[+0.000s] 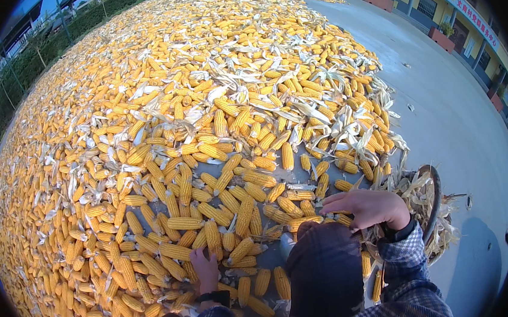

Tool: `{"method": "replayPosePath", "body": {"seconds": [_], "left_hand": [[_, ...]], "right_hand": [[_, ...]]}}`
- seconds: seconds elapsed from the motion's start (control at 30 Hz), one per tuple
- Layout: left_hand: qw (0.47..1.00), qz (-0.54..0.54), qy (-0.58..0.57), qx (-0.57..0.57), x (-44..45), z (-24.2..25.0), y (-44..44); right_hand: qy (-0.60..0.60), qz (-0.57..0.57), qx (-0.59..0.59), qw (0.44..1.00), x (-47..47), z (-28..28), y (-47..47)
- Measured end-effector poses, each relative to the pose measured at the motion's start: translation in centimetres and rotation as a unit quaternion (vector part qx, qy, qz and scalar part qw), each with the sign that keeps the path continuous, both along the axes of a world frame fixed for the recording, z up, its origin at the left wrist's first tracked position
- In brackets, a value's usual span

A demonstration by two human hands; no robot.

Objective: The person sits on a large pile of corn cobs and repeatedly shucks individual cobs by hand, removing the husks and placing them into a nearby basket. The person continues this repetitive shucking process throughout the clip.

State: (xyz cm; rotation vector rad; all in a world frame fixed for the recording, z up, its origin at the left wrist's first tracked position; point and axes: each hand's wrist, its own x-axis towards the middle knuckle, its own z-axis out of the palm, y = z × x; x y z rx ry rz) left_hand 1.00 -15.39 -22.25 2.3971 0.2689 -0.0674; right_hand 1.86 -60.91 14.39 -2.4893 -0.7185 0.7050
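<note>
My left hand [205, 269] is low in the middle of the view, fingers apart, its fingertips against the husked corn cobs [175, 251]. One cob [213, 238] lies directly beyond those fingertips. On the right, my right hand [369, 208] hangs palm down above my dark-clad knee [326, 264], with nothing visible in it; its thumb stands apart from the fingers. Beside the right wrist is a basket with a dark curved handle [435, 199], heaped with dry corn husks [414, 193]. Part of the basket is hidden behind my sleeve.
A wide layer of yellow cobs [161, 78] mixed with pale loose husks [238, 82] spreads over the concrete ground [443, 116]. Cobs surround my knee and left arm. A hedge [26, 66] borders the left, and a building with a lettered sign [470, 16] stands far right.
</note>
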Motion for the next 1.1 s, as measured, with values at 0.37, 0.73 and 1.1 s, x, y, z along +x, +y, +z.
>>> {"method": "replayPosePath", "body": {"seconds": [0.37,0.73,1.1], "left_hand": [[0.981,0.027,0.02,0.192,2.7,-7.0,-1.6],[0.983,0.09,0.029,0.156,6.3,-9.3,-2.9],[0.983,0.101,0.042,0.151,7.4,-9.5,-3.3]], "right_hand": [[0.172,-0.118,-0.056,0.976,35.1,-23.7,11.2],[-0.242,0.025,-0.269,0.932,52.5,-46.6,16.8],[-0.088,-0.015,0.001,0.996,47.7,-42.0,21.8]]}}
